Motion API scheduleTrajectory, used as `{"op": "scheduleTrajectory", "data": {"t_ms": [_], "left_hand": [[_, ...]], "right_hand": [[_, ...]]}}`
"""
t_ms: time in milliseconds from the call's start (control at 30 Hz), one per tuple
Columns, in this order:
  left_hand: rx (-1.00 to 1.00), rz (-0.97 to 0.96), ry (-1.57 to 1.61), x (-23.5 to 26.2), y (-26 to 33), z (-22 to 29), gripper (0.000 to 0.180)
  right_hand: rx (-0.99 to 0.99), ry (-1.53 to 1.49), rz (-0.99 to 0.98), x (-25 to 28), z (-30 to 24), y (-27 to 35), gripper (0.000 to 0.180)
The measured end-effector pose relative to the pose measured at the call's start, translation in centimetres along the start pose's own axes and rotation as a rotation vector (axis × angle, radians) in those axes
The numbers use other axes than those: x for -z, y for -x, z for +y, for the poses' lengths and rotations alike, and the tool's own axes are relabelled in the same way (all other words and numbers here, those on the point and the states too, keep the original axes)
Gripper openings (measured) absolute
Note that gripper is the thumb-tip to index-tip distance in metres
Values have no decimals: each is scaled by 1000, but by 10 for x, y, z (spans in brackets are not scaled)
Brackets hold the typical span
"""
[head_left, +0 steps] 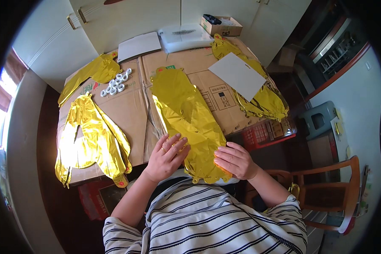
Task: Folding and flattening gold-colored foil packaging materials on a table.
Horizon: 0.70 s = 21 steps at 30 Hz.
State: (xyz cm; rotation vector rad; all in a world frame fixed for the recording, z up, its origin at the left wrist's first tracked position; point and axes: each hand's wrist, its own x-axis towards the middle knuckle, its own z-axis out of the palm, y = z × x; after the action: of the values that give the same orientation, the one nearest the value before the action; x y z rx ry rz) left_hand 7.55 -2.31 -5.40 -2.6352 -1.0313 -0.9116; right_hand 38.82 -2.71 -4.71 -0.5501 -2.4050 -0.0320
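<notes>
Both hands lie flat and open at the near edge of the counter (127, 110) — the left hand (167, 155) with fingers spread on the near left side of the long gold foil balloon (186, 114), the right hand (235, 160) pressing its near right end; neither grips it. The balloon's long axis runs away from the hands toward the far edge, tilting slightly left. Both hands sit equally near — at its closest end.

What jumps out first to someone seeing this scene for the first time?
Shiny gold foil balloons, uninflated, lie on a cardboard-covered table. The centre balloon is pressed flat at its near end by the left hand and right hand. Small white tape rolls cluster at far left.
</notes>
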Motion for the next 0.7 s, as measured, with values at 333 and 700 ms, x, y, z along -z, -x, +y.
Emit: {"op": "scheduleTrajectory", "data": {"t_ms": [333,700], "left_hand": [[-48,11,-16,-7,-3,7,32],[-133,-26,43,-20,-40,28,25]], "right_hand": [[-234,-72,-180,58,-42,22,71],[-577,493,-224,-5,-83,-74,21]]}}
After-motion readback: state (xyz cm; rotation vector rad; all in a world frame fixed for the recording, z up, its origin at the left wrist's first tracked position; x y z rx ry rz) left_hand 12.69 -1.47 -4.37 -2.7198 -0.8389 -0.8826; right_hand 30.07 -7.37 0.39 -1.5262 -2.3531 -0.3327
